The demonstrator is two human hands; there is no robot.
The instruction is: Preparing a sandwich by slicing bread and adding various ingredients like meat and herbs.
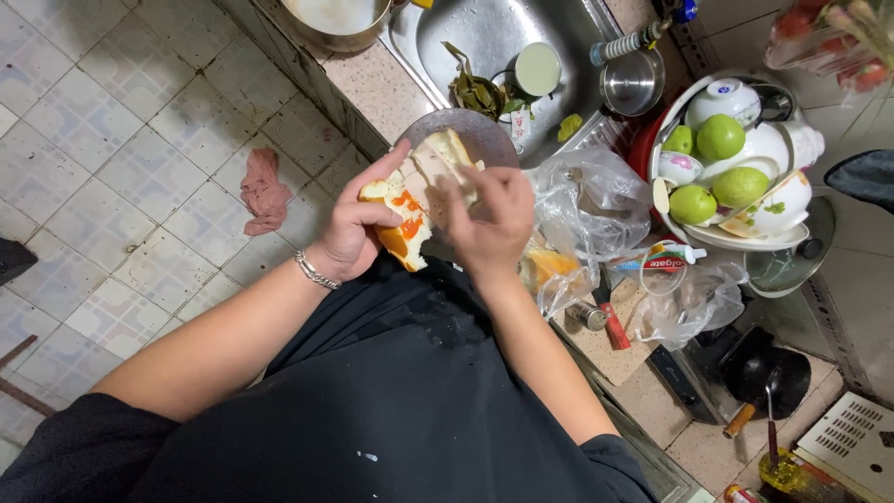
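Your black shirt (391,410) fills the lower middle of the frame, with both bare forearms reaching up from it toward the centre. Your left hand (358,228), a silver bracelet (315,271) at its wrist, is curled around a partly peeled orange fruit (405,224); the fingers wrap its upper side and the orange flesh and white pith show just below them. Your right hand (489,219), just right of centre, is closed on a strip of pale peel (445,154) that rises from the fruit, pinched between thumb and fingers. Both hands sit close together, and the peel lies in front of a shallow metal bowl (480,130) at the edge of the sink (484,37).

In the sink, top centre, lie green leaf scraps (475,93), a small round lid (537,68) and a steel pot (632,82). Right of your hands, crumpled clear plastic bags (582,200) rest on the counter. At upper right a dish rack holds white bowls (736,98) and several green fruits (720,137). A black ladle (768,373) lies at lower right. On the tiled floor (112,140), left of centre, lies a pink rag (264,191).
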